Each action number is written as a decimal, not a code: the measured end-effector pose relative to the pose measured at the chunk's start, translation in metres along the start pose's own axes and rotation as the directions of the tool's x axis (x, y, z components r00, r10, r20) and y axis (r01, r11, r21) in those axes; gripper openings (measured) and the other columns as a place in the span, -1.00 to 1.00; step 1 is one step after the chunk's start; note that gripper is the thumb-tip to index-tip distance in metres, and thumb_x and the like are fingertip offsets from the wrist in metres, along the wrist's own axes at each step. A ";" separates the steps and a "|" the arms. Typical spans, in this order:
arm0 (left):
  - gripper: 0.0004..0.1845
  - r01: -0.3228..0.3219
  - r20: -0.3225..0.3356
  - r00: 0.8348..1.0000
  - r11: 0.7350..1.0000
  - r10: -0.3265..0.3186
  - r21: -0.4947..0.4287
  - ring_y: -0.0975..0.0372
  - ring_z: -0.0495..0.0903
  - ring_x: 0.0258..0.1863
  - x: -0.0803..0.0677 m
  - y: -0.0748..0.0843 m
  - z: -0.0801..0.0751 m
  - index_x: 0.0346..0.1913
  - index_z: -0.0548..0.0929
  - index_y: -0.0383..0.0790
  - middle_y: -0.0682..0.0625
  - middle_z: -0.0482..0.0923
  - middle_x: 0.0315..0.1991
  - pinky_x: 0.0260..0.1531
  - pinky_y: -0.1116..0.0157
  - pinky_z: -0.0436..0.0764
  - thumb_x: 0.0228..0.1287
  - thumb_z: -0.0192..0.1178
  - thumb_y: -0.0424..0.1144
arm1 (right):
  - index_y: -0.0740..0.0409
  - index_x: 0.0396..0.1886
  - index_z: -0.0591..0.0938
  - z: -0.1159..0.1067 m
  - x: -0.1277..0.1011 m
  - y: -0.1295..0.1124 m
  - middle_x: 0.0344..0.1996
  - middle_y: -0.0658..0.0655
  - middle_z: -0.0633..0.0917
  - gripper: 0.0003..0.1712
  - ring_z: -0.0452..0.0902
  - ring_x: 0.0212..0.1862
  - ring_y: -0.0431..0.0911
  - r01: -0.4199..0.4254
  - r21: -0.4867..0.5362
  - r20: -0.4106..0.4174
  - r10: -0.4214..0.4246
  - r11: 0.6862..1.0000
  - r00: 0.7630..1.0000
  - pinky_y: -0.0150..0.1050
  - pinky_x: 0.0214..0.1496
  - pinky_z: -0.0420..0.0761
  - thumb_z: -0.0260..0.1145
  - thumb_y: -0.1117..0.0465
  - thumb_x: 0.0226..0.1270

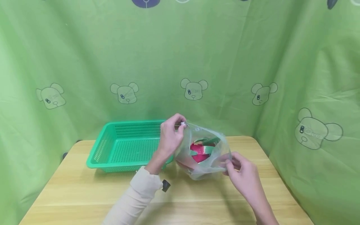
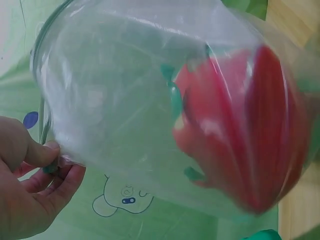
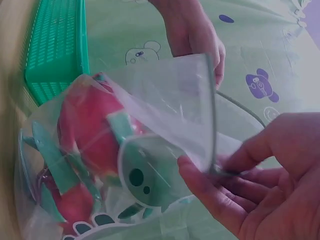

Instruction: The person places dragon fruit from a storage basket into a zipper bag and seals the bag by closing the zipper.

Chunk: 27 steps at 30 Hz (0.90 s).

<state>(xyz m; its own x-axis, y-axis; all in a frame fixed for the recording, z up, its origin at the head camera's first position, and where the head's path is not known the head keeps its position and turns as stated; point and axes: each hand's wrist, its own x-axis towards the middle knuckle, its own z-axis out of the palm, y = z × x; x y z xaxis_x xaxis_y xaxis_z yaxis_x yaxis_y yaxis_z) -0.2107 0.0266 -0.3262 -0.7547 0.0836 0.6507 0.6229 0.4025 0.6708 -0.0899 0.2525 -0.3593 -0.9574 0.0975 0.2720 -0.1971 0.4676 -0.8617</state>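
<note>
Above the wooden table, both hands, left and right, pinching a clear bag of red-green pieces.

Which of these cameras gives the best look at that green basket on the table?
The head view: the green basket shows whole on the table, behind the left hand. The right wrist view catches only one slatted side of it at top left. The left wrist view shows at most a green scrap at the bottom edge.

Even bright light on my head view, soft shadows under basket; wrist views blurred, glare streaks on bag.
</note>
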 end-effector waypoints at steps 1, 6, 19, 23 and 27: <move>-0.86 0.000 0.003 1.000 1.000 0.000 0.008 0.14 0.73 -0.25 0.001 0.000 0.000 -0.21 0.67 -0.33 -0.11 0.73 -0.25 -0.17 0.39 0.71 0.26 0.30 -0.58 | 0.32 -0.11 0.66 -0.002 0.001 0.000 -0.14 0.31 0.78 -0.84 0.79 -0.24 -0.09 -0.007 -0.005 -0.012 0.007 1.000 1.000 -0.29 -0.26 0.77 0.14 0.42 0.51; -0.87 -0.008 0.016 1.000 0.999 0.007 0.040 0.14 0.72 -0.22 0.003 0.000 -0.003 -0.19 0.67 -0.34 -0.12 0.73 -0.22 -0.14 0.41 0.70 0.27 0.30 -0.58 | 0.32 -0.03 0.60 -0.012 0.006 -0.001 -0.15 0.29 0.79 -0.76 0.79 -0.27 -0.17 -0.025 0.028 -0.026 0.025 0.999 0.999 -0.29 -0.22 0.76 0.05 0.27 0.63; -0.89 -0.026 0.069 0.997 0.999 0.025 0.020 0.11 0.70 -0.20 0.003 -0.002 -0.010 -0.13 0.70 -0.35 -0.14 0.70 -0.19 -0.13 0.41 0.69 0.33 0.29 -0.52 | 0.31 0.29 0.58 -0.036 0.030 0.000 -0.19 0.38 0.77 -0.61 0.75 -0.32 -0.31 0.141 -0.011 -0.197 -0.140 0.990 0.970 -0.38 -0.24 0.72 0.01 0.38 0.61; -0.93 0.019 0.098 0.995 0.997 -0.012 -0.073 0.14 0.69 -0.13 0.003 -0.004 -0.010 -0.12 0.65 -0.31 -0.10 0.69 -0.17 -0.04 0.36 0.69 0.41 0.24 -0.47 | 0.24 0.25 0.63 -0.036 0.040 -0.003 -0.24 0.27 0.79 -0.64 0.75 -0.31 -0.28 0.153 0.044 -0.271 -0.135 0.987 0.953 -0.39 -0.20 0.72 0.08 0.36 0.60; -0.95 0.079 0.125 0.991 0.976 -0.054 -0.204 0.15 0.67 -0.14 0.002 -0.004 -0.008 -0.09 0.60 -0.30 -0.11 0.65 -0.17 -0.08 0.29 0.70 0.48 0.17 -0.43 | 0.25 0.19 0.67 -0.034 0.051 -0.004 -0.34 0.10 0.75 -0.67 0.70 -0.33 -0.21 0.128 0.130 -0.336 -0.078 0.983 0.939 -0.42 -0.21 0.72 0.11 0.35 0.59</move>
<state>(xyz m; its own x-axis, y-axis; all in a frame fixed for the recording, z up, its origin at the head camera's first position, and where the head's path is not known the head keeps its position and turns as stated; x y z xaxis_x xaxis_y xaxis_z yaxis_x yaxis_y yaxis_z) -0.2135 0.0176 -0.3248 -0.8069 0.1756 0.5640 0.5905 0.2138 0.7782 -0.1308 0.2852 -0.3280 -0.8123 0.3504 0.4663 -0.3437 0.3582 -0.8680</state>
